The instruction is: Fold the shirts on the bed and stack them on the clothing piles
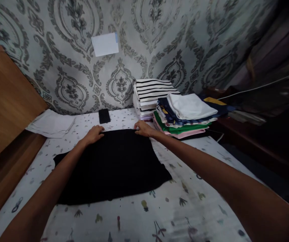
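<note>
A black garment (114, 168) lies spread out on a bed with a white printed sheet (144, 218). My left hand (94, 134) is at the garment's far left corner, its fingers closed on the edge. At the far right corner, my right hand (143, 129) pinches the same edge between thumb and fingers. The far edge runs fairly straight between the two hands, while the near edge rests on the sheet. Part of the garment's left side is hidden behind my left forearm.
Beyond the garment lies a black phone (104, 116). Folded clothes stand in a striped-topped stack (156, 90) and a mixed stack (184, 129) at right. A pale folded cloth (50, 123) sits by the wooden panel (10, 104) at left. Patterned wall (121, 80) closes off the back.
</note>
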Motion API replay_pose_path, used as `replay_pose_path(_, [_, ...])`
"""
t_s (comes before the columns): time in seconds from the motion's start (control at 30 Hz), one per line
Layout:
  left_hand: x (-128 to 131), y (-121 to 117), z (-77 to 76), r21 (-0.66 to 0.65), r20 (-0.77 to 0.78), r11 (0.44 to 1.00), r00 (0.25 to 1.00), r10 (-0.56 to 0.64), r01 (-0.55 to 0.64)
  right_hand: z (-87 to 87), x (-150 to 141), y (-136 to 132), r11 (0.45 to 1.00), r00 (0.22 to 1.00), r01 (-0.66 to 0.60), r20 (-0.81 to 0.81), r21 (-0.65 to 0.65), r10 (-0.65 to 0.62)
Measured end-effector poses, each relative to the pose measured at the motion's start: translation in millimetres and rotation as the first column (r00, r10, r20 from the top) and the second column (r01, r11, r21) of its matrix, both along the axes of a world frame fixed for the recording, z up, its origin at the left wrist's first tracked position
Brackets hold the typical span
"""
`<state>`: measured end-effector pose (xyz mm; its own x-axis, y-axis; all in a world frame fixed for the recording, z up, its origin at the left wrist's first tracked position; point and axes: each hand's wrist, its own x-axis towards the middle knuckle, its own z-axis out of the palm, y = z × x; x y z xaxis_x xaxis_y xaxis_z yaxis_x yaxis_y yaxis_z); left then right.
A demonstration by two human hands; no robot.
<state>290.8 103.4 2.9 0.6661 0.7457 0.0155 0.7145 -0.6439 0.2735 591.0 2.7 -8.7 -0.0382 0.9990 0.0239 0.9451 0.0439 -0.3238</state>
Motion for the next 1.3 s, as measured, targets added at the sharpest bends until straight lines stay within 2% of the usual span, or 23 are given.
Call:
replay_pose_path(0.07, [-1,0,2.6,-0.003,-0.011,1.000,1.000,-0.021,0.021,2.1,0,2,1.000,1.000,-0.013,-0.026,-0.001,0.013])
replay_pose_path(0.17, [-8,-13,17.1,0.031,0.021,0.999,0.999,-0.036,0.036,9.1,0,-3,0.999,0.998,-0.009,-0.063,0.034,0.011])
replay_pose_path(0.27, [-19,-40,35.5,0.097,0.090,0.995,0.995,-0.031,0.022,17.0,1,-19,0.994,0.996,-0.002,-0.083,0.106,0.011])
replay_pose_path(0.37, [-28,-75,43.4,0.193,0.076,0.979,0.994,-0.084,0.068,19.9,0,-47,0.959,0.994,-0.103,0.002,0.264,0.106])
replay_pose_path(0.47, [-36,-105,34.4,0.235,-0.046,0.956,0.985,-0.167,0.173,13.5,-3,-77,0.895,0.953,-0.286,0.200,0.342,0.228])
replay_pose_path(0.53, [-38,-118,22.8,0.223,-0.133,0.952,0.974,-0.183,0.210,5.6,-6,-92,0.885,0.917,-0.358,0.289,0.296,0.275])
replay_pose_path(0.6, [-40,-125,12.2,0.217,-0.181,0.951,0.967,-0.180,0.218,-1.7,-9,-102,0.894,0.903,-0.372,0.319,0.250,0.286])
replay_pose_path(0.7, [-42,-130,4.9,0.234,-0.185,0.947,0.967,-0.177,0.219,-5.5,-11,-108,0.911,0.906,-0.353,0.324,0.216,0.274])
replay_pose_path(0.8, [-50,-134,6.9,0.210,-0.117,0.955,0.975,-0.188,0.209,-0.1,-11,-108,0.911,0.906,-0.367,0.292,0.186,0.306])
replay_pose_path(0.87, [-58,-136,8.4,0.179,-0.023,0.969,0.985,-0.170,0.171,3.8,-11,-107,0.907,0.921,-0.366,0.220,0.208,0.321])
replay_pose_path(0.97, [-72,-134,4.2,0.147,0.066,0.987,0.995,-0.073,0.063,1.0,-19,-102,0.905,0.951,-0.309,0.104,0.294,0.291])
replay_pose_path(1.07, [-90,-124,-7.4,0.097,-0.028,0.995,0.999,0.032,-0.029,-14.6,-30,-98,0.911,0.958,-0.287,0.097,0.297,0.270])
replay_pose_path(1.17, [-114,-110,-18.4,0.058,-0.151,0.994,0.983,0.103,-0.096,-33.6,-37,-97,0.932,0.949,-0.307,0.143,0.195,0.283])
replay_pose_path(1.3, [-154,-93,-23.4,0.084,-0.221,0.979,0.954,0.201,-0.187,-45.7,-36,-97,0.942,0.947,-0.305,0.147,0.139,0.285])
